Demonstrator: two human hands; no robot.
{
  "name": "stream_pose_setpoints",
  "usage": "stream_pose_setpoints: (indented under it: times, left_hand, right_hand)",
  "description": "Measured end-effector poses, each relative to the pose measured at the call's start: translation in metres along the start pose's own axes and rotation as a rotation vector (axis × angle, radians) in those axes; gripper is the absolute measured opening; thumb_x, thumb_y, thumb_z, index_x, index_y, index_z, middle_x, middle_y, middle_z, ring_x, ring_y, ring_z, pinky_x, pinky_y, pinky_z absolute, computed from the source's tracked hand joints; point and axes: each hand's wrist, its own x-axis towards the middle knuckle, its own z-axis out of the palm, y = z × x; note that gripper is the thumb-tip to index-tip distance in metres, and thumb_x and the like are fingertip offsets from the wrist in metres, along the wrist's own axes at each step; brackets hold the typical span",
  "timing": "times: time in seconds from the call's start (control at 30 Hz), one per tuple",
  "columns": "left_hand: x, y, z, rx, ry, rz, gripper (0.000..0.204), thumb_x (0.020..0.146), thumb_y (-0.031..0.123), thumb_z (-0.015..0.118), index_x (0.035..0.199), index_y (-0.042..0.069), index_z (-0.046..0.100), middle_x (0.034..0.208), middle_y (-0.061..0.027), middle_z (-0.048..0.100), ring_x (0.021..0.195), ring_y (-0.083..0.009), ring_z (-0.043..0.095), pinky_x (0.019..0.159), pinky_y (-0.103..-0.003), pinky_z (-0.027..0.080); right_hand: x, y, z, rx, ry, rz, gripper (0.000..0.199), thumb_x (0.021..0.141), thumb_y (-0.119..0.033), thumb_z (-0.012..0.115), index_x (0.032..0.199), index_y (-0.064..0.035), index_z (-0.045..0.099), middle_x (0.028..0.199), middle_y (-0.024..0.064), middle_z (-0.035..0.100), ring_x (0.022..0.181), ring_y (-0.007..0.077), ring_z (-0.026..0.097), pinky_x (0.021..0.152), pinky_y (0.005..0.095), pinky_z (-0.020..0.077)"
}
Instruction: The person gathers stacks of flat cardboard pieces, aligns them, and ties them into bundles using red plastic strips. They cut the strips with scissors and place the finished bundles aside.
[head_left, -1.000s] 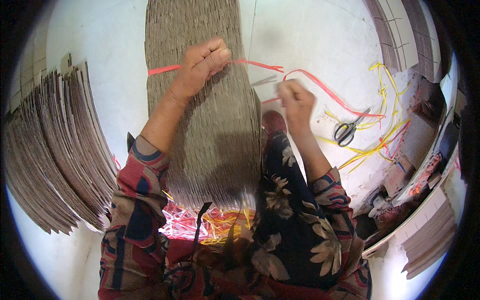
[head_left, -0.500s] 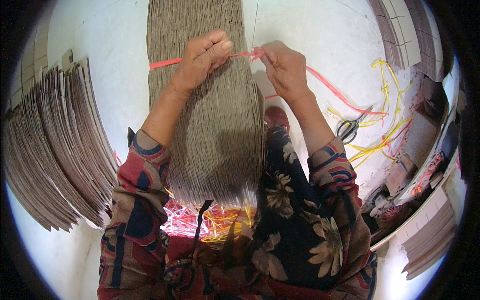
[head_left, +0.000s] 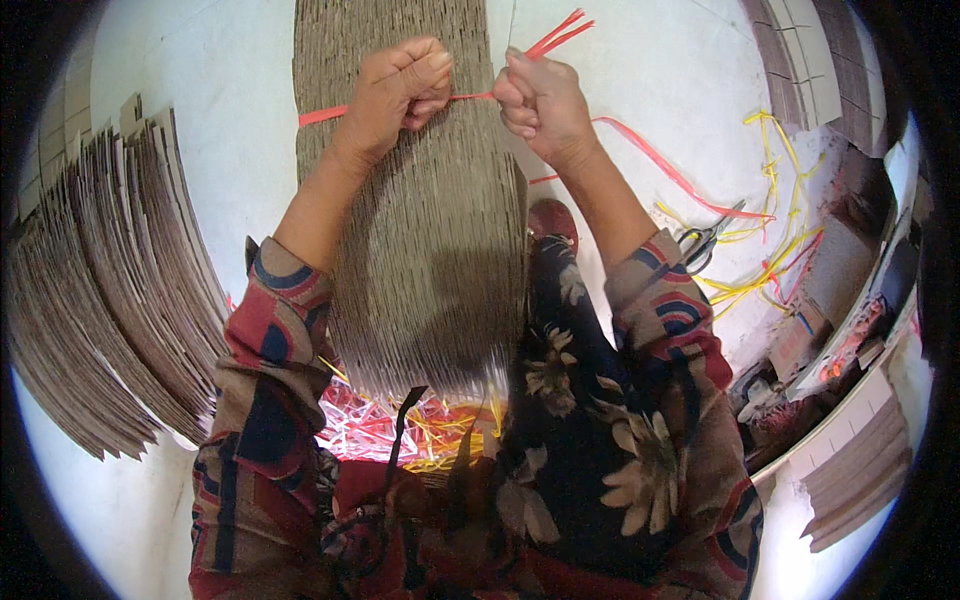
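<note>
A tall stack of flat brown cardboard sheets [head_left: 420, 230] stands on edge in front of me on the white floor. A red plastic strap [head_left: 322, 115] runs across its top. My left hand [head_left: 395, 90] is closed on the strap above the stack. My right hand [head_left: 540, 100] grips the same strap just to the right, and the strap's loose red ends [head_left: 560, 30] stick up past its fingers. Between the two fists the strap is pulled tight.
A fanned row of cardboard sheets [head_left: 110, 300] leans at the left. Scissors [head_left: 705, 240] lie at the right among yellow straps [head_left: 765, 240] and a long red strap [head_left: 660, 165]. A heap of red and yellow straps [head_left: 400, 430] sits by my lap. More cardboard stacks [head_left: 860, 470] stand at the right.
My right hand has come up from the right side of the stack to the top beside my left hand, taken the strap and pulled its ends upward. My left hand has held its place.
</note>
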Motion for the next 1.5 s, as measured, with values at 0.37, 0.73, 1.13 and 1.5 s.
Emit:
stream_pose_setpoints:
  times: [0.37,0.73,1.13,1.5]
  left_hand:
    - [0.025,0.01,0.068,0.487,-0.142,0.389,0.026,0.089,0.022,0.052,0.074,0.001,0.047,0.061,-0.0037,0.044,0.055,-0.0122,0.048,0.048,-0.029,0.04]
    - [0.058,0.052,0.033,0.951,-0.402,0.363,0.016,0.078,0.014,0.062,0.091,0.005,0.061,0.075,-0.0069,0.059,0.074,-0.0181,0.057,0.067,-0.033,0.047]
    - [0.002,0.054,0.004,0.81,-0.317,0.066,0.021,0.08,0.023,0.064,0.087,0.003,0.066,0.07,0.0004,0.059,0.066,-0.0082,0.053,0.06,-0.024,0.042]
    - [0.021,0.029,-0.015,0.657,-0.224,0.009,0.021,0.082,0.018,0.059,0.098,0.007,0.069,0.069,-0.001,0.06,0.062,-0.0057,0.053,0.055,-0.021,0.043]
  right_hand:
    - [0.001,0.02,-0.009,-0.108,-0.056,-0.335,0.016,0.083,-0.017,0.058,0.082,-0.0011,0.058,0.07,0.0023,0.056,0.059,0.0111,0.052,0.051,0.0244,0.0423]
    - [-0.018,0.011,0.008,-0.052,-0.004,-0.208,0.019,0.084,-0.011,0.061,0.096,0.0027,0.063,0.084,0.0061,0.062,0.075,0.0127,0.053,0.065,0.025,0.0417]
    - [-0.004,-0.003,-0.004,-0.189,-0.189,-0.1,0.02,0.081,-0.01,0.062,0.096,0.0034,0.065,0.081,0.0073,0.065,0.069,0.0122,0.059,0.064,0.0215,0.0485]
    - [-0.009,0.015,0.015,-0.707,0.179,-0.619,0.012,0.073,-0.004,0.064,0.083,0.002,0.063,0.074,0.0115,0.064,0.067,0.0203,0.063,0.062,0.0284,0.0518]
